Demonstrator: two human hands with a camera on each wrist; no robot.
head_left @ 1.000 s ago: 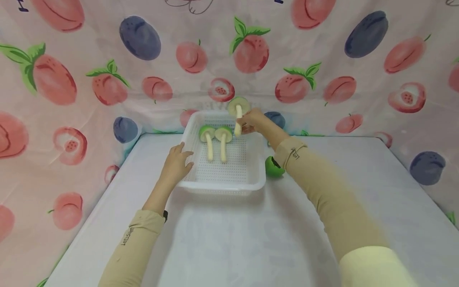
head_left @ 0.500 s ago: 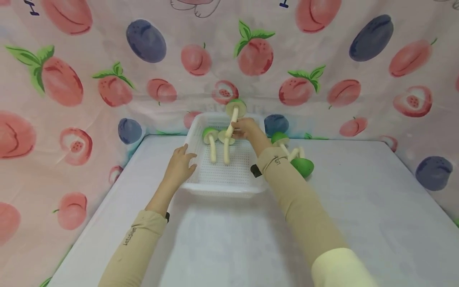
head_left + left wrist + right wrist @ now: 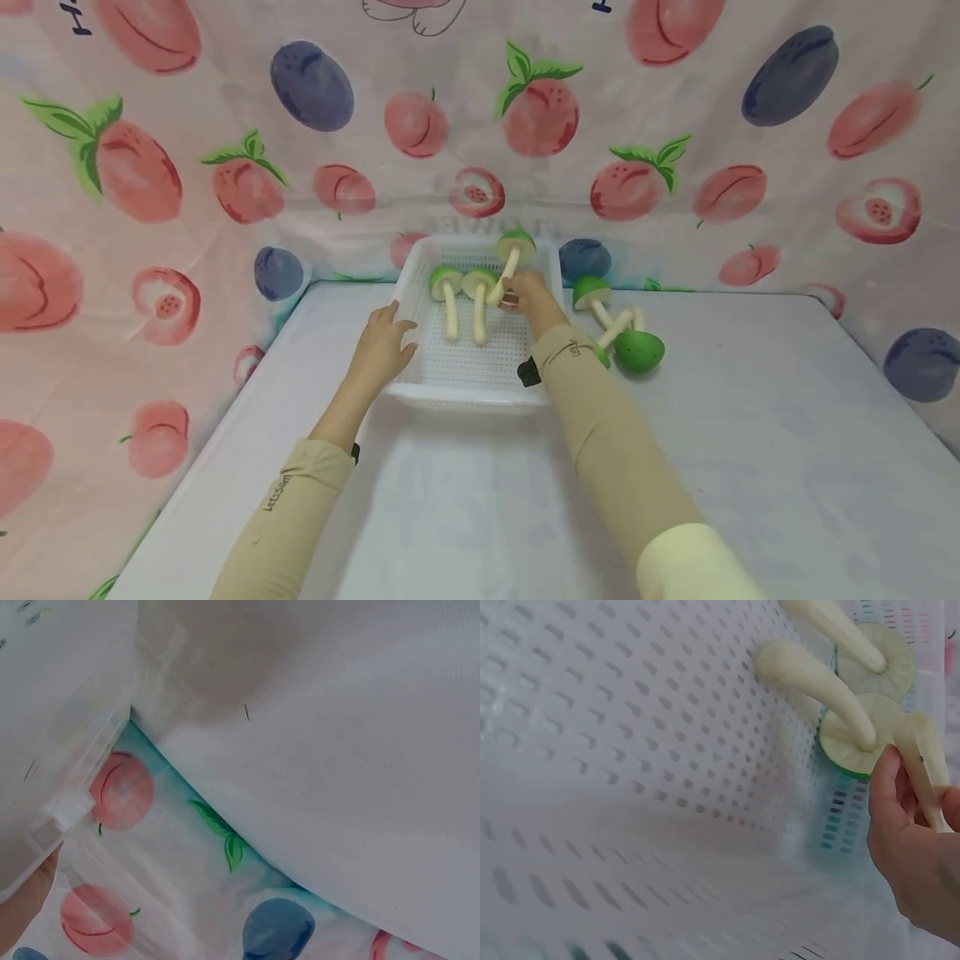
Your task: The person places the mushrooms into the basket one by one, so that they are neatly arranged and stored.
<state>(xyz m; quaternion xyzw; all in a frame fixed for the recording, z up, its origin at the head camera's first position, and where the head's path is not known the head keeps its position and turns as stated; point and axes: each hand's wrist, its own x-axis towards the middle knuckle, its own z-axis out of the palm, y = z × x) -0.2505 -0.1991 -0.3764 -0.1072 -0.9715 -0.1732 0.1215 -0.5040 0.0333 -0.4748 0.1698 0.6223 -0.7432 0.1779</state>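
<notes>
My right hand (image 3: 529, 293) pinches the pale stem of a green-capped toy mushroom (image 3: 515, 247) over the back right part of a white plastic basket (image 3: 465, 395). Its cap points up and away. Two similar mushrooms, a left one (image 3: 451, 310) and a middle one (image 3: 480, 312), lie side by side in the basket with caps toward the back. In the right wrist view, thumb and fingers close around the held stem (image 3: 921, 754). My left hand (image 3: 381, 343) rests on the basket's left rim, fingers loosely spread; the left wrist view shows only a sliver of it.
Right of the basket, several more green mushrooms lie on the white table (image 3: 750, 433), including one with its cap toward me (image 3: 639, 352) and one farther back (image 3: 592, 292). My right sleeve (image 3: 600, 417) partly covers this group. A fruit-print cloth (image 3: 450, 75) hangs behind the table.
My right hand has brought the held mushroom lower into the basket, beside the two lying there. The right forearm has shifted left, uncovering the mushrooms on the table. The left hand stays on the rim.
</notes>
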